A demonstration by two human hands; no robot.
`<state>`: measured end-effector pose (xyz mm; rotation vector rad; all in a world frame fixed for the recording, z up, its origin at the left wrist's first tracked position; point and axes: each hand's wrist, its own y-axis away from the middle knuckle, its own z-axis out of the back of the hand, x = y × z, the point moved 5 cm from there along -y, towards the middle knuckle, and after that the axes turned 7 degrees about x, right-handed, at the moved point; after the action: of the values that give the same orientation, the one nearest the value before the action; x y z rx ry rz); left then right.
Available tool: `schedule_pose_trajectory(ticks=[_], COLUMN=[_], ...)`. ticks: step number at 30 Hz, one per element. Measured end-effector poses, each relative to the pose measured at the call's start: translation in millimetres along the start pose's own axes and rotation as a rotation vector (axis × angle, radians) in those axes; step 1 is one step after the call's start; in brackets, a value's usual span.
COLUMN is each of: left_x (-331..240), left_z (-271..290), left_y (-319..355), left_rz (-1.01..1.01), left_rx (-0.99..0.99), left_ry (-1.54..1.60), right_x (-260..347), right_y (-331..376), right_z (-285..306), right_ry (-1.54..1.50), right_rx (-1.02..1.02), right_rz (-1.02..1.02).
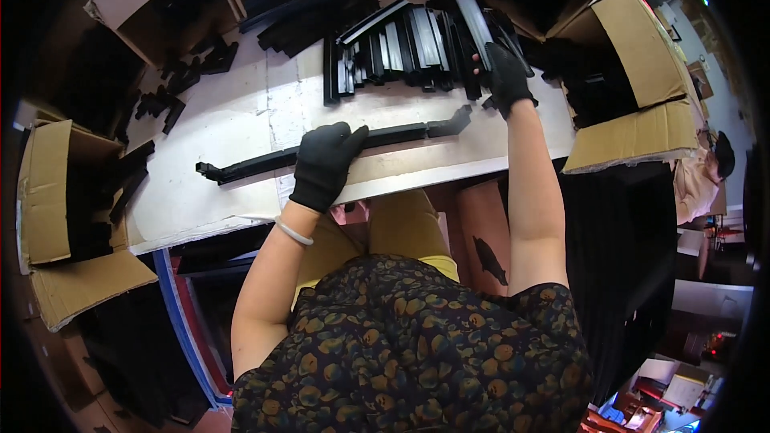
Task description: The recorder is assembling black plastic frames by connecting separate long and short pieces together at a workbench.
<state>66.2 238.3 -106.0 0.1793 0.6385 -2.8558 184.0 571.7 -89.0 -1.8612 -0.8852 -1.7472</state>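
Observation:
My left hand [327, 162], in a black glove, is closed around a long black bar [265, 164] lying across the white tabletop. Angled black end pieces sit at both ends of this bar. Farther off to the right, my right hand [507, 78], also gloved with some bare fingertips showing, grips a straight black profile strip [475, 22] with a shiny face. That strip points away from me, at the right side of a pile of similar profile strips [401, 46]. The fingers' undersides are hidden from view.
Small black angled pieces [170, 90] lie loose on the left of the white table [192, 208]. Open cardboard boxes stand around it, including a left box [50, 192] and a right box [642, 48]. Another person [696, 180] is at the far right.

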Motion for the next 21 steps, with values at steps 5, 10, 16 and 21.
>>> schedule_pose_trajectory(ticks=[5,10,16,21], left_x=[-15,-21,-37,-67], left_z=[19,18,10,-7], left_y=[-13,-30,-31,-32], left_rz=[-0.084,0.262,0.154,0.442], left_rx=[-0.229,-0.188,0.101,0.163], left_ry=[0.075,1.069,1.519,1.860], right_x=[3,27,36,11], right_y=[70,131,167,170], right_z=[-3,-29,-43,-65], right_ry=[-0.481,0.440,0.247,0.298], right_rx=[0.205,0.486,0.269,0.234], right_rz=[0.052,0.289,-0.055,0.352])
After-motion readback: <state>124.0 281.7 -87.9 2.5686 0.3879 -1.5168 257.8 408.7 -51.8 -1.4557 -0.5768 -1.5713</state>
